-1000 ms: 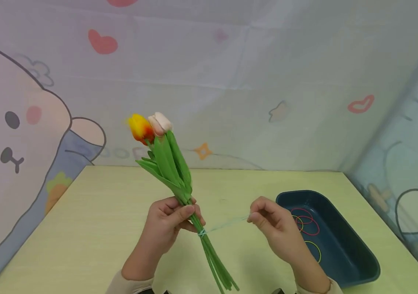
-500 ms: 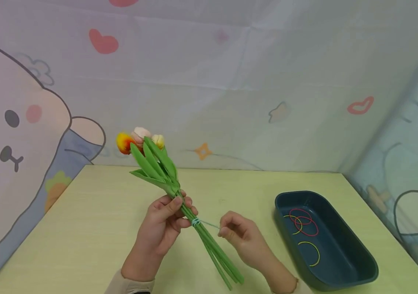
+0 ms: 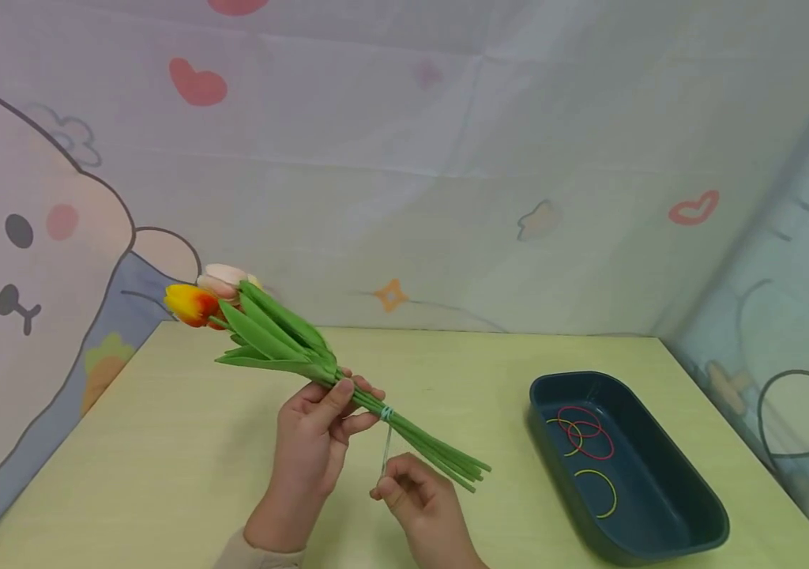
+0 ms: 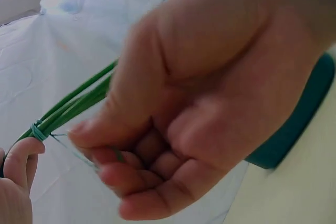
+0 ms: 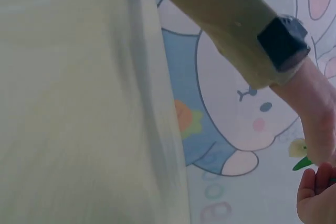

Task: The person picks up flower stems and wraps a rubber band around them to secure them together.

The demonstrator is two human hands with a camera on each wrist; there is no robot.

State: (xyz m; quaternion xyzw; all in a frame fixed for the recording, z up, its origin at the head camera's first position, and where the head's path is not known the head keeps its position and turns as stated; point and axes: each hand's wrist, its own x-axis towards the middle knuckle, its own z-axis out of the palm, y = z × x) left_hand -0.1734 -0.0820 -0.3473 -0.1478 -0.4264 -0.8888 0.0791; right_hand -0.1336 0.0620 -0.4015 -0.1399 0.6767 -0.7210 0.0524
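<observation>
A bunch of tulips [image 3: 272, 332], with yellow-red, pink and partly hidden pale yellow heads, leans leftward above the table. My left hand [image 3: 315, 438] grips its green stems just below the leaves. A light teal rubber band [image 3: 386, 413] circles the stems beside the left fingertips. Below the stems, my right hand [image 3: 422, 502] pinches a stretched loop of that band between thumb and finger. In the left wrist view the right hand [image 4: 194, 103] hides part of the stems [image 4: 79, 98]. Only the edge of the right hand [image 5: 317, 198] shows in the right wrist view.
On the right of the pale table [image 3: 184, 474] stands a dark blue tray [image 3: 660, 490]. Red rubber bands [image 3: 592, 446] and yellow rubber bands [image 3: 614, 498] lie in it. A cartoon-printed cloth [image 3: 447, 197] hangs behind the table.
The bunch has tilted further left, its stem ends swinging up to the right. My right hand has come from the right to below the stems, drawing the band's loop downward.
</observation>
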